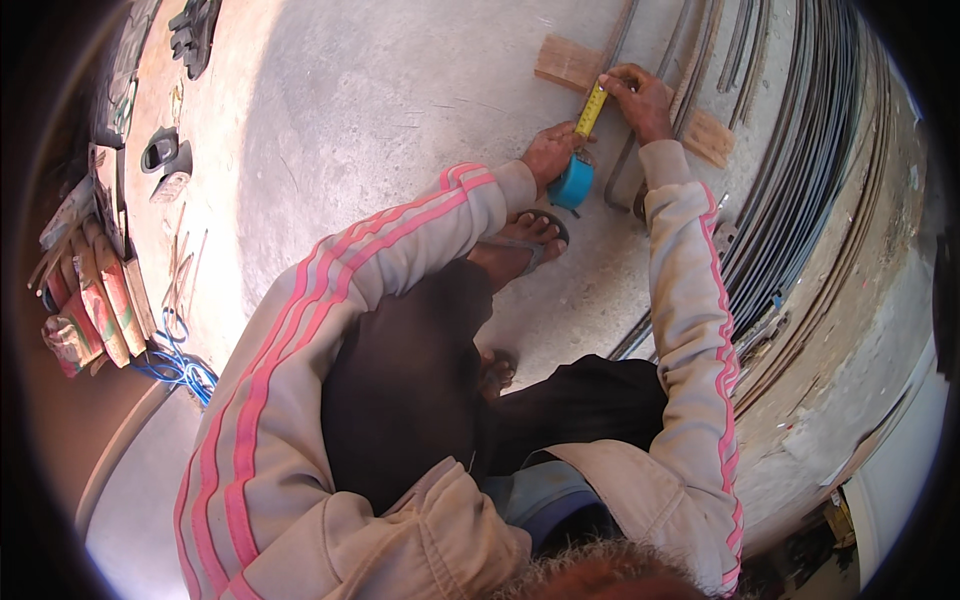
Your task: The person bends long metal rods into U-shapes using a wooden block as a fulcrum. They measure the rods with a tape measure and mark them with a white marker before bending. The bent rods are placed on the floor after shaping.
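My left hand [550,155] is closed round a tape measure with a blue case [572,182], just ahead of my foot. A short length of its yellow blade [591,110] is pulled out and runs away from me. At the blade's far end, my right hand [640,103] pinches the tip beside a steel rod [620,35]. That rod and several others lie across two wooden blocks, one at the far left [565,62] and one nearer on the right [708,138]. Fingers partly hide where the blade tip meets the rod.
A long bundle of dark steel bars [800,170] curves along the right side. On the left lie stacked sacks [95,290], a blue cord [180,365] and dark footwear [165,152]. My sandalled foot [525,245] rests on the concrete floor [380,90] near the tape measure.
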Available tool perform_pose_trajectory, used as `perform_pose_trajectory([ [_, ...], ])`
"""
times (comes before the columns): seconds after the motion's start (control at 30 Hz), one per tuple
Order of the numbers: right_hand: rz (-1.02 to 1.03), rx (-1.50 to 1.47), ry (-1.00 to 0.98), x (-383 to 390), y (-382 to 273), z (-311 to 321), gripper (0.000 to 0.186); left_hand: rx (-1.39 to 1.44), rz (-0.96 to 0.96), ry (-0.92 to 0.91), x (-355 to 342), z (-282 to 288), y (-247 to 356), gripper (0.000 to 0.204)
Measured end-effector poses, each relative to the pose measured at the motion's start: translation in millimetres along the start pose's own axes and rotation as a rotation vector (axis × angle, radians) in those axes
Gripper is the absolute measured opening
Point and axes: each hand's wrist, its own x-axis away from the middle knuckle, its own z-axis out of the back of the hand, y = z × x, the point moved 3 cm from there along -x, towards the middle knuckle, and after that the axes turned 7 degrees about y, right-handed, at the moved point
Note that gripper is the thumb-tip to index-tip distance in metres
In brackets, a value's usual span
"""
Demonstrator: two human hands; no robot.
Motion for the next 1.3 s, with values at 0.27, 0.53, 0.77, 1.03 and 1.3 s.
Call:
perform_pose_trajectory([
  [0.27, -0.037, -0.103, -0.028, 2.6, 0.1, 3.6, 0.037, -0.036, -0.022, 0.029, -6.2, 4.2, -5.4, 0.027],
  [0.53, -0.02, 0.079, -0.118, -4.3, -6.5, 37.9, 0.033, -0.035, -0.047, 0.047, -13.5, 3.6, -13.6, 0.025],
  [0.77, -0.038, 0.03, -0.159, 1.9, -25.6, 27.4, 0.026, -0.027, -0.038, 0.038, -8.2, 3.8, -9.2, 0.024],
  [1.03, 0.333, 0.4, -0.095, -12.3, -49.3, 24.8, 0.024, 0.008, -0.015, 0.023, -11.9, 4.1, -12.4, 0.023],
  [1.3, 0.423, 0.57, -0.226, -14.9, -50.7, 16.6, 0.023, 0.036, 0.039, 0.043, -9.0, 4.0, -11.1, 0.024],
])
